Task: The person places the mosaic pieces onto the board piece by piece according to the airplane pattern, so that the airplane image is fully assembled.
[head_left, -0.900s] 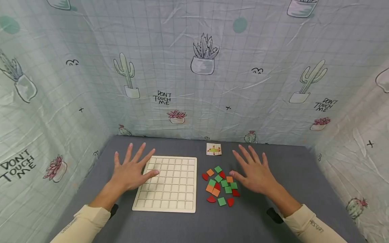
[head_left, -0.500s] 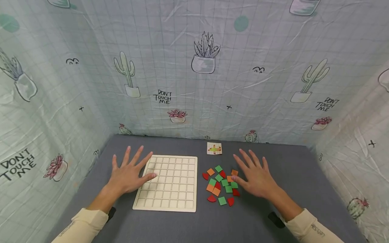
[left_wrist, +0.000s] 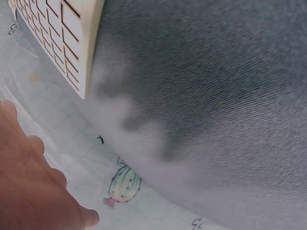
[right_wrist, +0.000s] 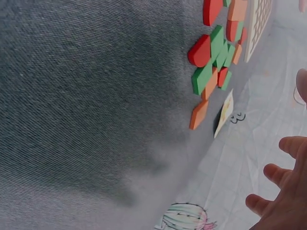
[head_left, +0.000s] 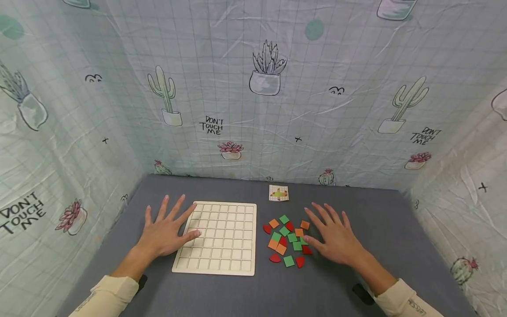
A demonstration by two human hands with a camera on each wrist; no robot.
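Observation:
My left hand (head_left: 162, 235) hovers over the left edge of a pale wooden grid board (head_left: 222, 237), fingers spread and holding nothing. To the right of the board lies a loose cluster of green squares (head_left: 288, 261), orange squares (head_left: 305, 225) and red quarter-round pieces (head_left: 275, 258). Beside that cluster is my right hand (head_left: 336, 240), also spread and empty, its thumb covering part of a green square in the head view. The right wrist view shows the flat pieces, such as a red one (right_wrist: 200, 51), past the hand; shadows on the cloth suggest both hands are raised.
A small picture card (head_left: 279, 193) with a coloured pattern on a grid lies behind the pieces. Grey cloth (head_left: 273, 295) covers the table. A cactus-print curtain (head_left: 237, 110) encloses the back and both sides.
Both hands have drawn slightly back towards the person, fingers still spread. An orange square earlier hidden behind the right thumb now shows. The board, pieces and card keep their places.

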